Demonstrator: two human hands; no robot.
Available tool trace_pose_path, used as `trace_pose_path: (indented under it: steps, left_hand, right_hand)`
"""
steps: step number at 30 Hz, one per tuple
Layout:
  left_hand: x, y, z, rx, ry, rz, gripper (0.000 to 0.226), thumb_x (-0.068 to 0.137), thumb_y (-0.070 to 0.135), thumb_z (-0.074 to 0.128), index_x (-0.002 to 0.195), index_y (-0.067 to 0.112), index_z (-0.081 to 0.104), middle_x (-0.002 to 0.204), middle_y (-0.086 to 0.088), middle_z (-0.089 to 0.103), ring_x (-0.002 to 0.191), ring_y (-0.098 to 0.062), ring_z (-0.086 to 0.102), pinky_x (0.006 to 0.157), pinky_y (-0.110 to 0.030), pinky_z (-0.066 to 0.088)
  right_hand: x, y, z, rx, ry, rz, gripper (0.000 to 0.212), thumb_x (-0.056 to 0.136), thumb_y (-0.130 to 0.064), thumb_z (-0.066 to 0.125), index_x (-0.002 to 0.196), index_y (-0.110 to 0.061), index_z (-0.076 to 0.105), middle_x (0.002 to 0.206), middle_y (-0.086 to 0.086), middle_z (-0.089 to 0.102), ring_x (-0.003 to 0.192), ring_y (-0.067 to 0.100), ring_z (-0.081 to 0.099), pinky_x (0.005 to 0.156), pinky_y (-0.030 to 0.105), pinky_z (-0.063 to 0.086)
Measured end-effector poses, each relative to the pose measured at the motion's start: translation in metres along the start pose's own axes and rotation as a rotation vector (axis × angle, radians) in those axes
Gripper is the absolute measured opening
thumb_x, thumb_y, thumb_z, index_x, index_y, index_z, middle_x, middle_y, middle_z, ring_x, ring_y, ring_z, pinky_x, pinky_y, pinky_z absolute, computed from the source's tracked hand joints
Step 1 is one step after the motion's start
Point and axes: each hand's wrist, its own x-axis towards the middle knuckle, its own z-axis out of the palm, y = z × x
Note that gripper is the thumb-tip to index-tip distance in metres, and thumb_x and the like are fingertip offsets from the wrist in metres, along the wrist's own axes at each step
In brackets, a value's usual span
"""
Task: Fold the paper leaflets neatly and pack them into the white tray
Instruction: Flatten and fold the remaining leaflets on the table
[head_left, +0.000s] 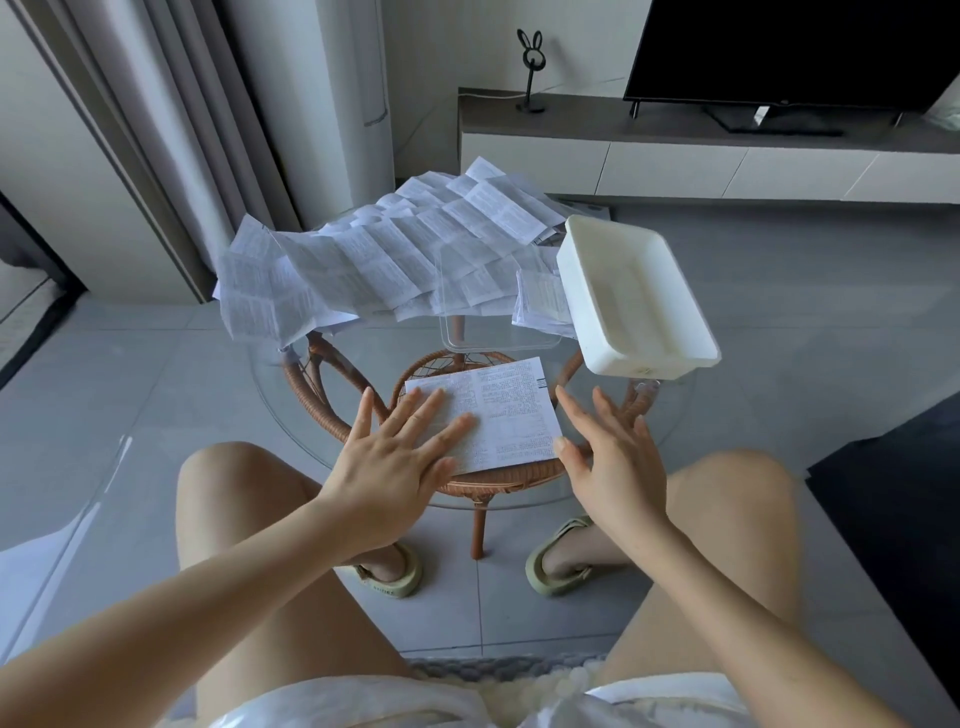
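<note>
A folded printed leaflet (506, 415) lies flat on the round glass table (291, 415) in front of me. My left hand (395, 462) presses its left part with straight, spread fingers. My right hand (608, 452) hovers just off the leaflet's right edge, fingers straight and spread, holding nothing. The white tray (634, 299) stands at the table's right side, tilted over the edge, with nothing visible in it. A heap of unfolded leaflets (374, 254) covers the far half of the table.
A clear plastic lid or tray (498, 312) lies between the heap and the folded leaflet. A few small folded papers (540, 306) lie beside the white tray. The rattan table frame (332, 410) shows through the glass. My knees flank the table.
</note>
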Motion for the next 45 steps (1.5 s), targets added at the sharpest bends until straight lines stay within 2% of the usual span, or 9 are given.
trace_pose_path:
  steps: [8,13,16,20,24,28,35,41,45]
  left_hand:
    - [-0.018,-0.02,-0.002,-0.008,0.018,0.058,0.075,0.081,0.061,-0.031,0.144,0.047,0.006,0.157,0.004,0.009,0.142,-0.016,-0.005,0.113,-0.047,-0.02]
    - [-0.015,-0.022,-0.008,-0.026,0.013,0.071,0.07,0.081,0.063,-0.027,0.142,0.051,0.003,0.158,0.009,0.004,0.146,-0.015,-0.006,0.112,-0.047,-0.021]
    - [-0.014,-0.025,-0.008,-0.028,-0.004,0.064,0.06,0.085,0.055,-0.008,0.142,0.051,0.008,0.158,0.009,0.007,0.148,-0.019,0.002,0.112,-0.046,-0.022]
    - [-0.017,-0.024,-0.002,-0.057,0.047,0.068,0.059,0.098,0.054,-0.004,0.143,0.043,0.032,0.152,0.0,0.035,0.141,-0.031,0.03,0.111,-0.063,0.004]
    - [-0.02,-0.013,-0.004,-0.072,0.234,0.037,0.045,0.099,0.038,0.027,0.118,0.033,0.067,0.131,-0.006,0.06,0.125,-0.033,0.053,0.107,-0.062,0.028]
    - [-0.021,0.013,-0.011,-0.137,0.361,0.215,0.038,0.088,0.045,0.048,0.111,0.025,0.07,0.115,0.002,0.068,0.106,-0.018,0.061,0.097,-0.028,0.035]
    - [-0.016,0.025,0.006,-0.12,0.415,0.338,0.031,0.072,0.025,0.081,0.102,0.02,0.073,0.098,0.002,0.069,0.084,-0.019,0.066,0.069,-0.03,0.055]
    - [-0.021,0.001,0.014,-0.612,0.38,0.303,0.048,0.098,0.044,0.042,0.103,0.009,0.074,0.112,0.0,0.069,0.117,-0.009,0.057,0.109,-0.018,0.033]
    - [-0.024,-0.019,0.019,-0.682,0.325,0.288,0.05,0.097,0.05,0.043,0.11,0.012,0.072,0.12,0.008,0.065,0.125,-0.003,0.051,0.116,-0.023,0.023]
  right_hand:
    - [0.002,-0.005,-0.013,-0.024,-0.139,0.002,0.057,0.094,-0.02,0.054,0.145,-0.033,0.033,0.151,0.012,0.034,0.141,0.026,0.026,0.114,0.043,0.016]
    - [0.011,-0.02,-0.021,-0.061,0.014,-0.114,0.051,0.079,0.0,0.058,0.126,-0.019,0.061,0.131,0.009,0.057,0.106,0.036,0.058,0.08,0.041,0.051]
    - [0.033,-0.035,-0.008,-0.104,-0.078,-0.389,0.036,0.079,-0.023,0.057,0.111,-0.011,0.07,0.121,0.014,0.064,0.106,0.032,0.063,0.093,0.045,0.047]
    - [0.06,-0.038,0.008,-0.237,-0.466,-0.489,0.066,0.089,-0.061,0.021,0.145,-0.029,0.037,0.157,0.005,0.021,0.145,0.019,0.016,0.116,0.034,-0.001]
    - [0.056,-0.03,0.011,-0.28,-0.424,-0.497,0.078,0.079,-0.067,0.004,0.146,-0.036,0.031,0.157,-0.002,0.022,0.144,0.015,0.017,0.113,0.038,0.011]
    - [0.02,-0.038,0.01,-0.267,-0.17,-0.348,0.06,0.084,-0.053,0.029,0.118,-0.021,0.066,0.125,0.005,0.062,0.112,0.025,0.059,0.084,0.042,0.045]
    - [-0.021,-0.039,-0.012,-0.373,-0.059,-0.375,0.013,0.065,-0.028,0.072,0.071,-0.016,0.069,0.074,0.004,0.067,0.053,0.021,0.061,0.045,0.023,0.043]
    - [-0.02,-0.013,-0.03,-0.198,-0.27,-0.724,0.07,0.078,-0.078,0.04,0.097,-0.019,0.074,0.122,0.005,0.064,0.118,0.023,0.055,0.095,0.043,0.037]
    - [-0.006,-0.005,-0.018,0.051,-0.299,-0.835,0.031,0.084,-0.035,0.052,0.1,-0.018,0.072,0.119,-0.001,0.066,0.113,0.012,0.06,0.098,0.037,0.048]
